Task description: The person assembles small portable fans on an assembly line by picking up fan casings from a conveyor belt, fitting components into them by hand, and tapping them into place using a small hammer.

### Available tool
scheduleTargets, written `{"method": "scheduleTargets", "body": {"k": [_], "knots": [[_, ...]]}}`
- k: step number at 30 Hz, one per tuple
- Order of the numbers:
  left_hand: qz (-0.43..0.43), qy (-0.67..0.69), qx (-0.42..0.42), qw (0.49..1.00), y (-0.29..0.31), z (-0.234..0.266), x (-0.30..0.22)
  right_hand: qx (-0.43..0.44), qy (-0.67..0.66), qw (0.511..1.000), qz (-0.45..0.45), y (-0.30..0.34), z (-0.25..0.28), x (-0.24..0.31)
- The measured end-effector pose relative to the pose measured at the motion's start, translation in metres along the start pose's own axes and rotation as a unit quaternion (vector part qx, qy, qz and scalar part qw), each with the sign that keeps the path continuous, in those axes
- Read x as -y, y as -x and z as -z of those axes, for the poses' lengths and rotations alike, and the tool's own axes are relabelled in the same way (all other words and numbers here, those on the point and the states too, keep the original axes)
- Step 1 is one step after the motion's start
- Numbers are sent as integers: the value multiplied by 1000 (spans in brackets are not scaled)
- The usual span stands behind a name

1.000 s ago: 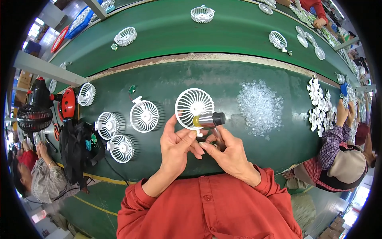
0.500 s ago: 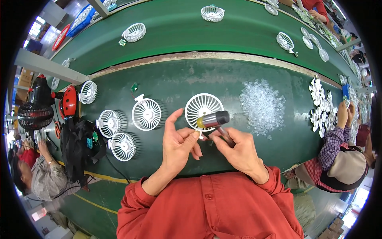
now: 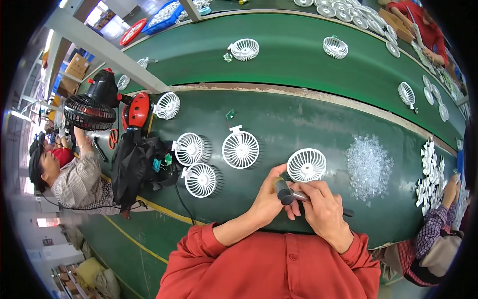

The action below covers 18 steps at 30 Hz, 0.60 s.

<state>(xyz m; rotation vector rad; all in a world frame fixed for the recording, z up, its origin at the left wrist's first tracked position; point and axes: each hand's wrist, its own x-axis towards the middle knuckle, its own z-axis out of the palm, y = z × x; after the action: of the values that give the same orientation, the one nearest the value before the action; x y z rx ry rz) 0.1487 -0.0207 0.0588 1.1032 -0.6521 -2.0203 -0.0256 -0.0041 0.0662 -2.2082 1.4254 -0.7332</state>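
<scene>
The white fan cage (image 3: pixel 306 165) is just beyond the two hands, over the green desk (image 3: pixel 303 119), its ribbed open side facing up; whether it rests there or is lifted slightly cannot be told. It looks like thin moulded plastic: light, fairly stiff at the rim, probably a little slippery, with slim ribs that could crack under a hard squeeze or knock. The outer rim looks the safest place to hold; the ribs look weaker.

At the cage's near side, the left hand (image 3: pixel 267 200) comes in from the lower left, its index finger stretched up to the rim, seemingly touching it. The thumb is hidden behind the hammer (image 3: pixel 285 193), so how tightly those fingers close, or on what, cannot be told.

The right hand (image 3: pixel 324 208), back upward, has its fingers wrapped around the hammer's shaft. The dark head sits over the left hand and the handle's end pokes out to the right. Both forearms slant inward, bringing the hands close together.

Farther out, a heap of clear small pieces (image 3: pixel 369 167) lies right of the cage, and three more white cages (image 3: pixel 240 149) stand to the left.
</scene>
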Motion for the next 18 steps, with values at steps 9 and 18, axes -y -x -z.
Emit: {"method": "scheduleTargets", "body": {"k": [9, 18], "knots": [[-417, -454, -26, 787, 11, 6, 10, -28, -473, 792, -384, -28, 34, -4], [-439, -654, -23, 615, -7, 6, 32, 32, -20, 972, -230, -15, 6, -55]]}}
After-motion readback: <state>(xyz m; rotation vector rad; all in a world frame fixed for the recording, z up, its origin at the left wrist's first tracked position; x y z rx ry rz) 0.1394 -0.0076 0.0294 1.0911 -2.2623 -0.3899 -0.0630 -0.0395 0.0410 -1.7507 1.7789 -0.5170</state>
